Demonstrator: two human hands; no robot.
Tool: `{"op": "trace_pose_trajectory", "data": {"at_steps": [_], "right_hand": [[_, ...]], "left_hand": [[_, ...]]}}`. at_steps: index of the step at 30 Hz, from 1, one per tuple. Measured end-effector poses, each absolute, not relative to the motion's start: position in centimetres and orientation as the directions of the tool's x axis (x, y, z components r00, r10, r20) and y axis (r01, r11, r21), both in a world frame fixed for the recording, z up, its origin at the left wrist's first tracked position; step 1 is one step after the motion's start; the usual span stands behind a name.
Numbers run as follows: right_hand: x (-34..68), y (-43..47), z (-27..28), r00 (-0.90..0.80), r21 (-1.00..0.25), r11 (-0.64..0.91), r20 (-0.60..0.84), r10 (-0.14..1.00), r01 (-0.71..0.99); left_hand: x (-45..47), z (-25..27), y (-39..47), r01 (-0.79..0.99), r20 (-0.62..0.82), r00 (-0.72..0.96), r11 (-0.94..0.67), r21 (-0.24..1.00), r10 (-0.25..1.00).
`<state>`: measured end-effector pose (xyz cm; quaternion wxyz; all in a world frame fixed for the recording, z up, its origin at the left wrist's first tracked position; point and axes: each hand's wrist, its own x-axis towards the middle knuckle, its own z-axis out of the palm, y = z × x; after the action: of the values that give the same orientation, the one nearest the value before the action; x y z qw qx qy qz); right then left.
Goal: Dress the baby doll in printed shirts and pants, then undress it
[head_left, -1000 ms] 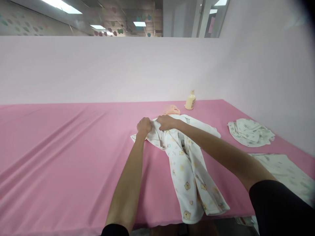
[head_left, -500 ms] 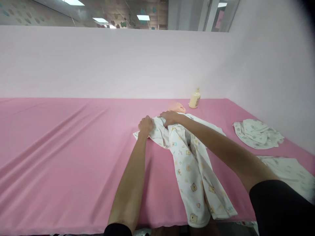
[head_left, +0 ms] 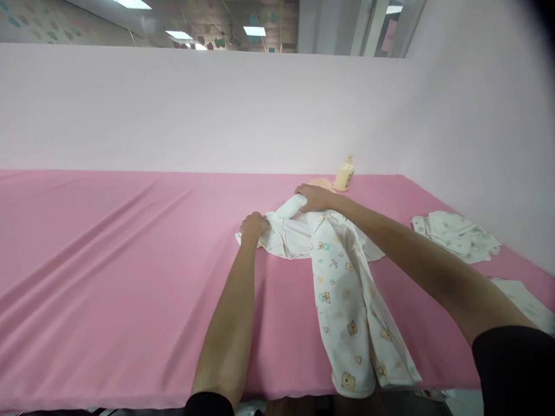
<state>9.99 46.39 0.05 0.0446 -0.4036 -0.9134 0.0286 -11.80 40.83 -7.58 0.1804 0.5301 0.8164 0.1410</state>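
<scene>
A white baby garment (head_left: 342,289) printed with small bears lies over the table, its two legs hanging toward the front edge. My left hand (head_left: 254,225) is closed on the end of a sleeve at the garment's left side. Farther back, my right hand (head_left: 316,198) is wrapped round a smooth white padded tube (head_left: 291,206), which looks like a doll's arm and runs down toward the sleeve. Behind the right hand shows a peach, rounded part (head_left: 321,182), seemingly a doll's head, mostly hidden.
The table has a pink cover (head_left: 108,289) with creases at left. A pale yellow pump bottle (head_left: 344,174) stands at the back. Crumpled white printed clothing (head_left: 455,234) and another white cloth (head_left: 526,303) lie at right. White walls (head_left: 195,110) bound the back and right.
My right hand has moved back and right, away from the garment's neck area, and the white padded tube now shows in it. My left hand stays closed on the sleeve.
</scene>
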Motion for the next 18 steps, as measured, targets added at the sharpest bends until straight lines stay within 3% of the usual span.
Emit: {"op": "trace_pose_trajectory", "data": {"at_steps": [4, 12, 18], "right_hand": [[9.6, 46.5, -0.4, -0.681, -0.034, 0.682, 0.040, 0.732, 0.731], [6.0, 45.2, -2.0, -0.779, 0.250, 0.753, 0.006, 0.627, 0.608], [3.2, 44.8, -3.7, -0.852, 0.255, 0.830, -0.039, 0.522, 0.496]], "left_hand": [[-11.3, -7.0, 40.4, 0.812, -0.170, -0.361, 0.399, 0.427, 0.917], [-11.5, -6.8, 40.6, 0.805, -0.130, -0.357, 0.375, 0.460, 0.925], [-11.9, -6.5, 40.6, 0.812, -0.096, -0.326, 0.330, 0.481, 0.941]]}}
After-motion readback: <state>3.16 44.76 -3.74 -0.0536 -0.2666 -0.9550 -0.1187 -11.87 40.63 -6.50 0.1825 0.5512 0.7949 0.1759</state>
